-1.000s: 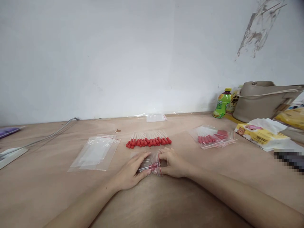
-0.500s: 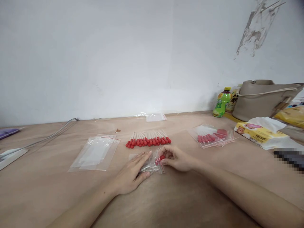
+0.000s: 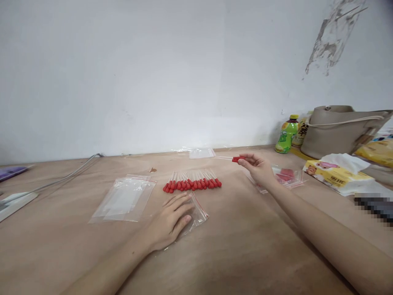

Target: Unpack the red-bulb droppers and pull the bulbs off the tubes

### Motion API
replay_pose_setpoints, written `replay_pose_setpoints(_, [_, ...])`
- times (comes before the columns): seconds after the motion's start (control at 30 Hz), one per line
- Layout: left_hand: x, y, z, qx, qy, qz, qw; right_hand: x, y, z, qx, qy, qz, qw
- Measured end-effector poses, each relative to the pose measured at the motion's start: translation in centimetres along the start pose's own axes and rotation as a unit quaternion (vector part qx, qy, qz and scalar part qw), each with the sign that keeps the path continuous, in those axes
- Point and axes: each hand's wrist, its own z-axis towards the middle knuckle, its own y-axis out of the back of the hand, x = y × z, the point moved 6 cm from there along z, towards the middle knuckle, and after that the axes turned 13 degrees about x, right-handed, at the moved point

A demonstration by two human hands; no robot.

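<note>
My left hand [image 3: 170,223] lies flat with fingers extended, pressing a clear zip-lock bag [image 3: 200,209] with a red seal line onto the table. My right hand [image 3: 260,170] is raised to the right, pinching droppers [image 3: 236,159] by their red rubber bulbs; their thin clear stems point left. How many are in the pinch I cannot tell exactly. Between and beyond my hands, a row of droppers [image 3: 193,184] lies with red bulbs toward me and stems toward the wall. Behind my right wrist are bags [image 3: 288,177] with red pieces inside, partly hidden by the hand.
Flat clear bags [image 3: 124,200] lie to the left, and another bag [image 3: 202,153] rests by the wall. On the right are a green bottle [image 3: 286,135], a beige handbag [image 3: 331,131] and a tissue pack [image 3: 336,174]. A grey cable [image 3: 66,176] crosses the left side.
My right hand has drawn the droppers out of the zip-lock bag and moved up and right with them. The bag now lies flatter beneath my left hand, which has shifted slightly.
</note>
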Motion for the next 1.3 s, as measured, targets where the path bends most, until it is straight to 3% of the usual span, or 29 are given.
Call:
replay_pose_setpoints(0.1, [-0.2, -0.7, 0.7, 0.044, -0.047, -0.024, 0.998, 0.1, -1.6, -0.9, -0.008, 0.077, -0.22, 0.972])
replay_pose_setpoints(0.17, [-0.2, -1.2, 0.8, 0.079, -0.057, -0.041, 0.994, -0.1, -3.5, -1.6, 0.048, 0.138, -0.332, 0.932])
replay_pose_setpoints(0.23, [-0.1, -1.4, 0.8, 0.085, -0.042, -0.065, 0.993, -0.8, -4.7, -2.3, 0.099, 0.169, -0.365, 0.91])
replay_pose_setpoints(0.3, [0.3, -1.2, 0.8, 0.05, -0.004, -0.105, 0.993, -1.4, -5.4, -2.7, 0.135, 0.176, -0.376, 0.899])
replay_pose_setpoints(0.43, [2.4, -0.2, 0.2, -0.082, 0.117, -0.186, 0.972, -1.9, -6.4, -3.1, 0.199, 0.166, -0.426, 0.867])
replay_pose_setpoints(0.57, [4.8, -0.5, -0.2, -0.112, 0.209, -0.209, 0.949, -1.6, -6.9, -3.4, 0.233, 0.124, -0.428, 0.865])
replay_pose_setpoints(0.77, [5.8, -1.1, -0.4, -0.079, 0.264, -0.219, 0.936, -1.1, -6.3, -3.1, 0.221, 0.06, -0.412, 0.882])
replay_pose_setpoints(0.83, [5.5, -1.2, -0.3, -0.07, 0.263, -0.209, 0.939, -1.2, -5.7, -2.7, 0.201, 0.011, -0.463, 0.863])
replay_pose_setpoints(1.0, [5.5, -0.4, -0.5, -0.092, 0.219, -0.21, 0.948, -1.2, -2.8, -1.8, 0.099, -0.148, -0.609, 0.773])
replay_pose_setpoints(1.1, [8.1, 1.7, -1.9, -0.176, 0.235, -0.213, 0.932, -1.4, -1.4, -1.9, 0.064, -0.214, -0.636, 0.739])
replay_pose_setpoints(1.17, [10.8, 3.5, -3.7, -0.236, 0.294, -0.183, 0.908, -1.8, -0.8, -2.2, 0.058, -0.249, -0.641, 0.724])
replay_pose_setpoints(1.23, [13.7, 4.8, -5.8, -0.249, 0.39, -0.126, 0.878, -2.2, -0.7, -2.3, 0.062, -0.265, -0.639, 0.72])
replay_pose_setpoints(1.3, [16.1, 5.3, -7.6, -0.221, 0.46, -0.086, 0.856, -2.5, -0.7, -2.2, 0.071, -0.267, -0.633, 0.724])
